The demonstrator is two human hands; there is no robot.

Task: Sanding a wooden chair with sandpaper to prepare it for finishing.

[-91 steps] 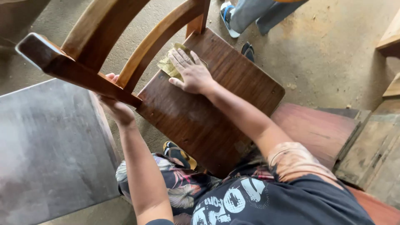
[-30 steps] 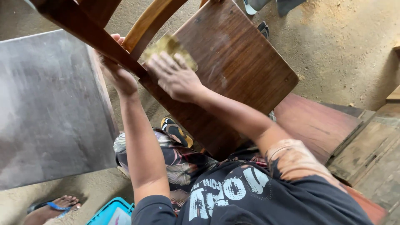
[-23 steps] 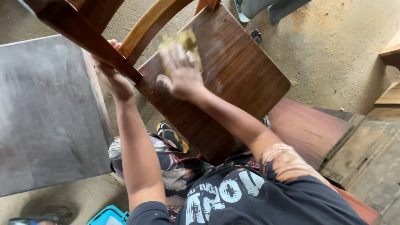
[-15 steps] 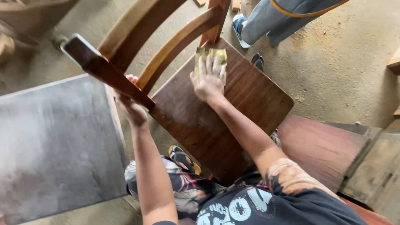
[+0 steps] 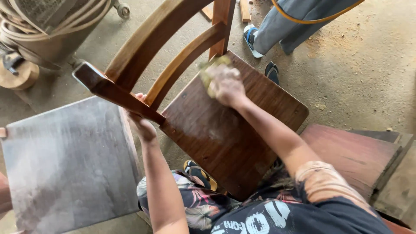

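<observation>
On the far part of the chair seat (image 5: 229, 143), close to the back post, the right hand (image 5: 226, 84) is pressing down flat on a yellowish piece of sandpaper (image 5: 207, 71); fingers are spread over it rather than curled, and the hand is motion-blurred, so exact finger spread is hard to tell. Sandpaper is lying between palm and seat, its edge sticking out on the side toward the backrest. Pale dust streaks are showing on the dark brown seat just below the hand.

Left hand (image 5: 142, 123) is wrapping closed around the top rail (image 5: 115, 93) of the wooden chair (image 5: 173, 65), fingers curled over the rail where the slats meet it, thumb side hidden. Chair is tilting toward the person, seat resting against the lap.

Grey dusty slab (image 5: 69, 160) is lying just beside the chair on the left, under the left forearm. Reddish wooden board (image 5: 351, 151) is sitting to the right, next to the right arm. Person is wearing a dark printed shirt (image 5: 277, 216) and patterned shorts, with a sandal (image 5: 197, 171) peeking out below the seat. Another person's grey trouser legs (image 5: 294, 21) and sandalled foot (image 5: 251, 40) are standing on the sawdust floor beyond the chair. Round metal machine (image 5: 47, 26) is sitting at top left.
</observation>
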